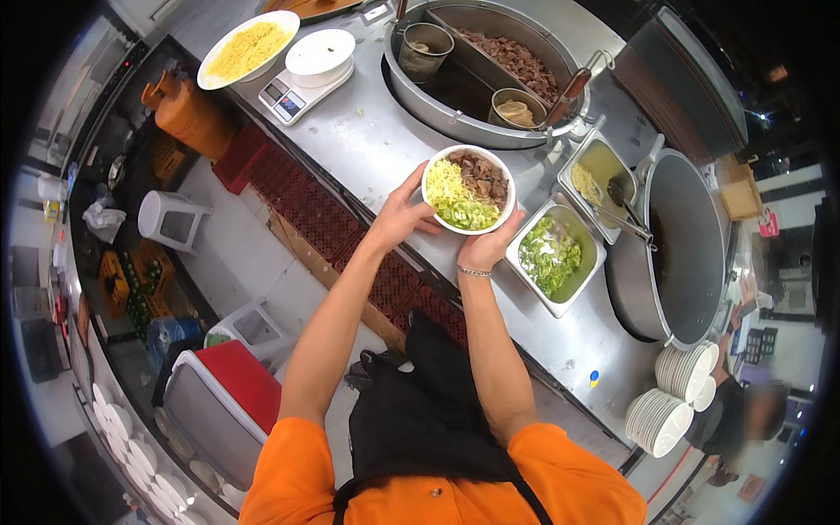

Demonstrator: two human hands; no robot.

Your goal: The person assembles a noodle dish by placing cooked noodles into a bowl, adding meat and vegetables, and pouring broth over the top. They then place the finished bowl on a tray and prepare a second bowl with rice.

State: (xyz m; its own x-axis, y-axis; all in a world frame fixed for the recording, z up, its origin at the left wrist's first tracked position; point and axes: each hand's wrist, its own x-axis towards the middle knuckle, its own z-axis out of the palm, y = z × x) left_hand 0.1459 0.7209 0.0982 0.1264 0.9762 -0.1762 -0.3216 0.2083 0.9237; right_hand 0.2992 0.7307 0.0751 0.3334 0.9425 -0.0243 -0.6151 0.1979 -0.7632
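Between both hands, over the front of the steel counter, is a round white bowl. Meat pieces, a yellow shredded food and chopped green onion fill it in separate parts. My left hand grips the bowl's left side, thumb near the rim. My right hand, with a chain bracelet at the wrist, supports its lower right side. Just right of the bowl sits a steel pan of chopped green onion. Behind that, another steel pan holds yellow shreds and a ladle.
A large divided pot with meat and strainer baskets stands at the back. At upper left are a plate of yellow noodles and a kitchen scale. A tall pot and stacked white bowls stand right; a person is beyond.
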